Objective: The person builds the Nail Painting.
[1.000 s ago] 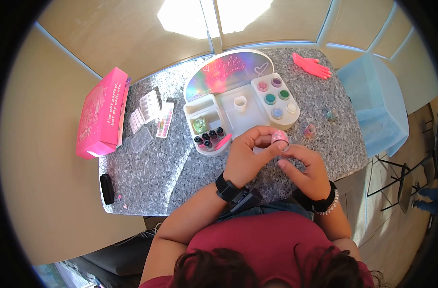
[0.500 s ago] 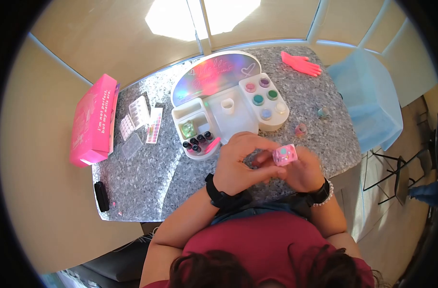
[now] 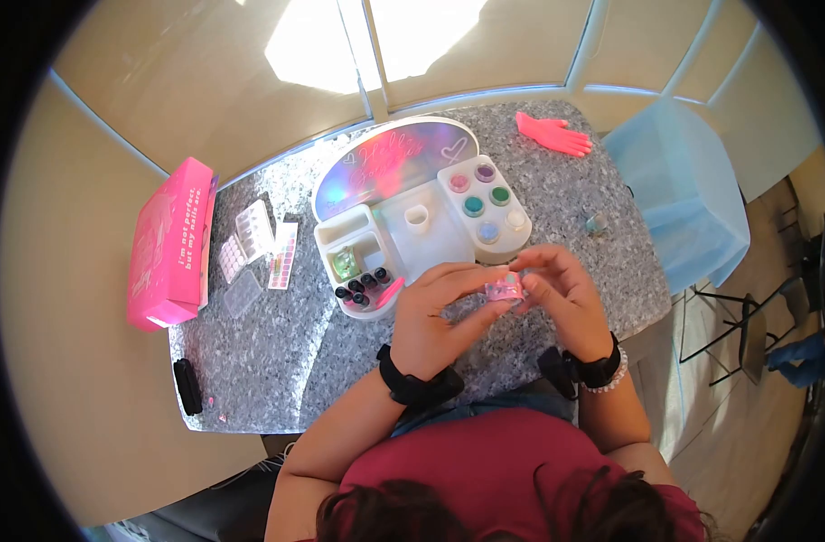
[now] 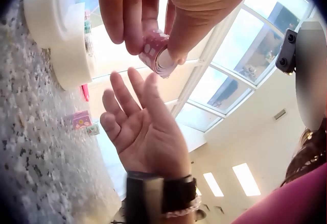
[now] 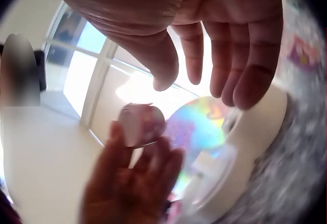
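Wearing a maroon top (image 3: 494, 461) at six o'clock, with a black band (image 3: 421, 387) on each wrist and a pale bracelet (image 3: 616, 377) by the right one. Pinching a small pink patterned cylinder (image 3: 504, 288) with left hand (image 3: 435, 312), thumb on one side, fingers on the other, up off the speckled grey table (image 3: 281, 357). Holding right hand (image 3: 571, 303) just beside, at three o'clock from the cylinder, fingers wide and loose, apart from it in both wrist views. Cannot tell from the head view any contact there. In the left wrist view, showing a pink flowered piece (image 4: 82, 120) on the table at the right hand's nine o'clock.

Counting on from the cylinder: has a white tray (image 3: 435, 237) at ten, with black-capped bottles (image 3: 363, 285) at nine, a white loop stand (image 3: 416, 218) in the middle and six colour pots (image 3: 474, 207) toward twelve. Has a small jar (image 3: 596, 223) at two and a sticker sheet (image 3: 283, 256) just past nine. Behind the tray, has an iridescent panel (image 3: 396, 170) between ten and eleven. Farther off, has a pink hand form (image 3: 554, 135) between twelve and one, a blue cover (image 3: 679, 185) at two, a black case (image 3: 187, 387) between eight and nine, and a pink box (image 3: 168, 244) past nine.
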The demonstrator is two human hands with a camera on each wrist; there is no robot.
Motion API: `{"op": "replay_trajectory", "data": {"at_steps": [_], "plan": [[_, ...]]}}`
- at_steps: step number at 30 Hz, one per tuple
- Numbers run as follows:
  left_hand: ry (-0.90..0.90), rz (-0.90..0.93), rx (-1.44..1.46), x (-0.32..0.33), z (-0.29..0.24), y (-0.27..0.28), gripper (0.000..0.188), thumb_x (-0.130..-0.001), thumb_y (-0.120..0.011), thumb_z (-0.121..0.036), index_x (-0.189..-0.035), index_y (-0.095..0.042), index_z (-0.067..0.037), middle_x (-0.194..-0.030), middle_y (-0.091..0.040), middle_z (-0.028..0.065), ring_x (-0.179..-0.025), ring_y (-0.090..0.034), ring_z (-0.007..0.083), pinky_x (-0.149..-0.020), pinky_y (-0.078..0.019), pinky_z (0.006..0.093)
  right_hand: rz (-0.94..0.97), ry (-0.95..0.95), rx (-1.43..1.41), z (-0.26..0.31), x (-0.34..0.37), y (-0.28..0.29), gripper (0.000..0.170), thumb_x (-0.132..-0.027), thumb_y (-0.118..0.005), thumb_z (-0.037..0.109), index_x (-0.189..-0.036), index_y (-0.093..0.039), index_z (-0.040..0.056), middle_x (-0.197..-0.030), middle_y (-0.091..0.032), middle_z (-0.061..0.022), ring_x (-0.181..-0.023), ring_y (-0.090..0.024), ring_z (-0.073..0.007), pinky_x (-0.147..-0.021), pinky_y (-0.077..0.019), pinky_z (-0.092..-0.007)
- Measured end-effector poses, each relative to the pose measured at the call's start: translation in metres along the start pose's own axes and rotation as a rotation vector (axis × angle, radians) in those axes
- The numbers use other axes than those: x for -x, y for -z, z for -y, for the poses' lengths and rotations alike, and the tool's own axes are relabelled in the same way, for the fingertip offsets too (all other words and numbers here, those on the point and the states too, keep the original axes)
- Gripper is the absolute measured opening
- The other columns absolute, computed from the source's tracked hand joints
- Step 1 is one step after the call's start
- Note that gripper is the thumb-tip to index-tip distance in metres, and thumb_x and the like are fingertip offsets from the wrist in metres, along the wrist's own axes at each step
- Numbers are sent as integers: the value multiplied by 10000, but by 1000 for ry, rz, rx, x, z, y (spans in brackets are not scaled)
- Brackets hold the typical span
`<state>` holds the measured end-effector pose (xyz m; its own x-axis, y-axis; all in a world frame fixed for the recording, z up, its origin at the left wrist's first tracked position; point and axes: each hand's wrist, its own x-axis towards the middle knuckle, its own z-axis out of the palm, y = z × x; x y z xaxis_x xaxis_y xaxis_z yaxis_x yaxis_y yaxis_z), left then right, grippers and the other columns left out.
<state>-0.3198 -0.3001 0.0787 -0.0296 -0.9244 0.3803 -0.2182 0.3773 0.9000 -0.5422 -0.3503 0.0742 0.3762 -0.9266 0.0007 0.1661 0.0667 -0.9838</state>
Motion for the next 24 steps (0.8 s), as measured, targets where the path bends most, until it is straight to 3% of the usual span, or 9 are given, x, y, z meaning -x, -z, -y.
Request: {"op": "replay_trajectory", "data": {"at_steps": [1, 3, 4, 6, 10, 12, 15, 19, 24], "plan": [[61, -6, 83, 1, 2, 0, 435, -923, -887, -54, -1346, -784, -63, -1252, -768, 91, -1083, -763, 183, -975, -603, 335, 0, 4, 3, 6, -4, 3, 309, -1055, -766, 146, -1321, -653, 38, -1228, -725, -91, -1045, -721, -193, -883, -608, -337], [110, -10, 180, 3, 6, -2, 414, -944, -876, -71, -1348, -787, -68, -1246, -757, 85, -1108, -753, 175, -1001, -606, 327, -281, 581, 1272, 22, -13, 13, 287, -955, -817, 107, -1225, -728, 66, -1204, -723, -111, -1055, -712, -315, -969, -577, -411], [163, -12, 276, 4, 9, -3, 393, -965, -866, -87, -1350, -790, -74, -1240, -745, 79, -1132, -744, 166, -1027, -609, 320, -281, 586, 1274, 19, -14, 22, 287, -955, -817, 107, -1225, -728, 66, -1204, -723, -111, -1055, -712, -315, -969, -577, -411], [216, 1, 311, 5, 17, -6, 392, -985, -845, -66, -1368, -765, -45, -1244, -747, 71, -1118, -746, 158, -998, -607, 310, -175, 499, 1367, 2, -17, 41, 285, -873, -848, 114, -1147, -776, 85, -1193, -706, -135, -1091, -675, -416, -1041, -523, -467], [375, 23, 366, 5, 19, -7, 358, -1033, -804, -66, -1376, -735, 11, -1249, -776, 80, -1100, -762, 157, -972, -609, 299, -88, 327, 1281, -3, -19, 46, 276, -887, -841, 59, -1156, -776, 72, -1203, -700, -134, -1073, -707, -361, -976, -586, -438], [422, 0, 376, 5, 19, -7, 354, -1039, -799, -75, -1375, -734, 15, -1252, -786, 91, -1099, -767, 161, -967, -611, 299, -149, 211, 786, 19, -8, 17, 261, -911, -810, -36, -1152, -773, 57, -1233, -703, -118, -1119, -740, -272, -928, -652, -378], [476, -27, 371, 6, 25, -5, 355, -1044, -798, -93, -1375, -733, 20, -1265, -795, 106, -1107, -772, 167, -956, -613, 296, -89, 195, 310, 30, 5, -12, 255, -928, -781, -97, -1141, -774, 44, -1254, -704, -101, -1165, -746, -199, -914, -683, -318], [463, -40, 428, 4, 23, -5, 367, -1035, -813, -103, -1371, -733, 22, -1257, -798, 110, -1104, -771, 166, -938, -612, 288, -31, 222, 166, 26, 10, -25, 260, -929, -802, -86, -1156, -780, 40, -1275, -701, -98, -1196, -743, -196, -947, -682, -317], [464, -105, 387, 4, 25, -4, 370, -1027, -823, -95, -1365, -732, 25, -1240, -802, 116, -1089, -770, 158, -927, -611, 280, -65, 304, 440, 26, 11, -28, 282, -930, -793, -85, -1187, -781, 30, -1259, -716, -106, -1158, -766, -204, -910, -695, -315]]}}
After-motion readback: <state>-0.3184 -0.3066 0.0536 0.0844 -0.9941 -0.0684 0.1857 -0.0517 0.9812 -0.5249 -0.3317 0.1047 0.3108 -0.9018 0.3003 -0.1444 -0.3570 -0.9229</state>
